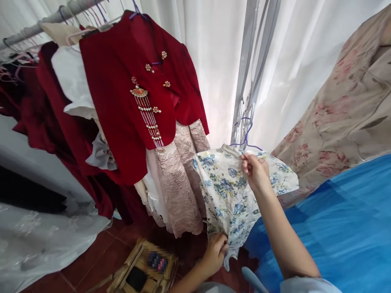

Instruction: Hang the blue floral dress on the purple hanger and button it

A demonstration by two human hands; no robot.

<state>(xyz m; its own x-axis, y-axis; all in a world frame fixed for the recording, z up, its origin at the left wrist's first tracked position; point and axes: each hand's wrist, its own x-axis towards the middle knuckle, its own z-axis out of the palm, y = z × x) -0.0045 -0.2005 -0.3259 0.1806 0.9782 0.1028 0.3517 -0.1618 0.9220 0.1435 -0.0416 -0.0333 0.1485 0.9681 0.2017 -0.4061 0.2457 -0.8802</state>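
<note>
A white blouse with blue flowers (229, 183) hangs on a purple hanger (246, 138) in front of me. My right hand (256, 171) pinches the blouse near its collar, with the fingers closed on the cloth. Lower down, my left hand (217, 247) grips the front edge close to the hem, its fingers curled round the fabric. The cloth between the two hands runs down in a slant. What lies under the fingers of either hand is hidden.
A red jacket (122, 93) with beaded ornaments hangs on a clothes rail (45, 24) to the left, above a pink brocade skirt (183, 183). Blue cloth (330, 228) and a floral beige cloth (330, 118) lie to the right. A wooden stool (146, 264) stands on the tiled floor.
</note>
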